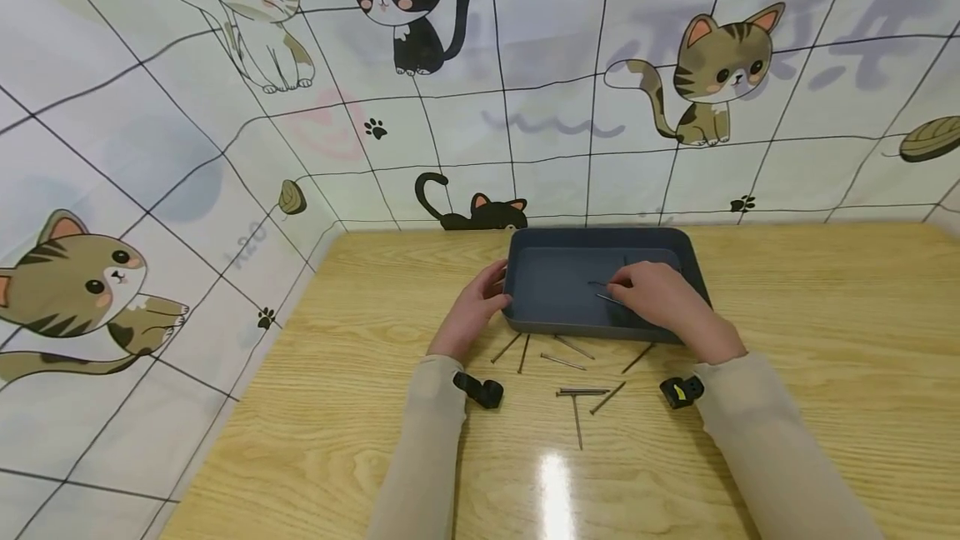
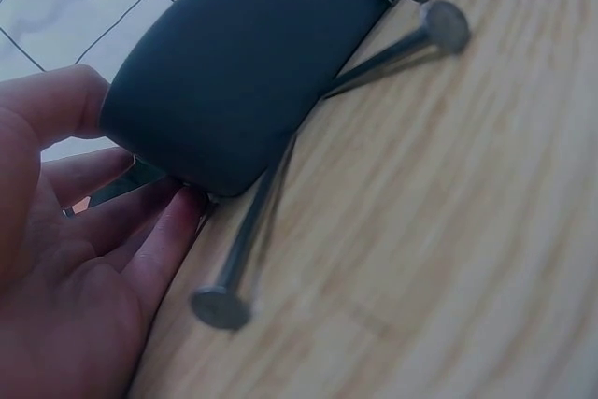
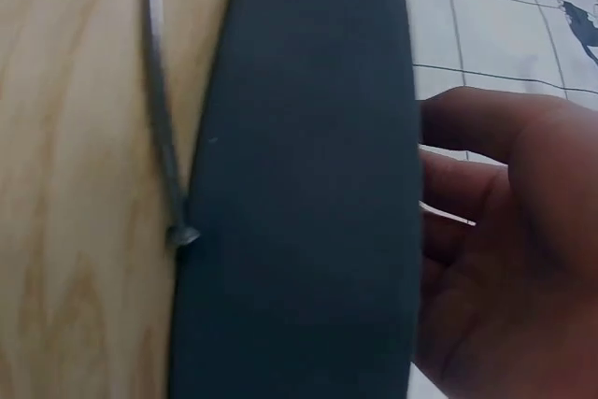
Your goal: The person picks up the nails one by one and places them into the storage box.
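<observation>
A dark blue-grey rectangular tray (image 1: pixel 555 282) sits at the back of the table. My left hand (image 1: pixel 472 311) grips its left end, thumb at the rim; the left wrist view shows the fingers (image 2: pixel 173 231) curled at the tray's lower corner. Inside the tray, my right hand (image 1: pixel 656 294) pinches a thin metal nail (image 1: pixel 609 299) between thumb and fingertips. Another nail (image 1: pixel 626 260) shows just behind that hand. From the right wrist, the tray wall (image 3: pixel 299 175) hides the fingertips.
Several long nails lie loose on the wooden table (image 1: pixel 360 440) in front of the tray, including a nail (image 1: pixel 577 423) pointing towards me. Two nails in the left wrist view, one a near nail (image 2: pixel 248 240), lie against the tray's base. A cat-print sheet (image 1: pixel 555 123) hangs behind.
</observation>
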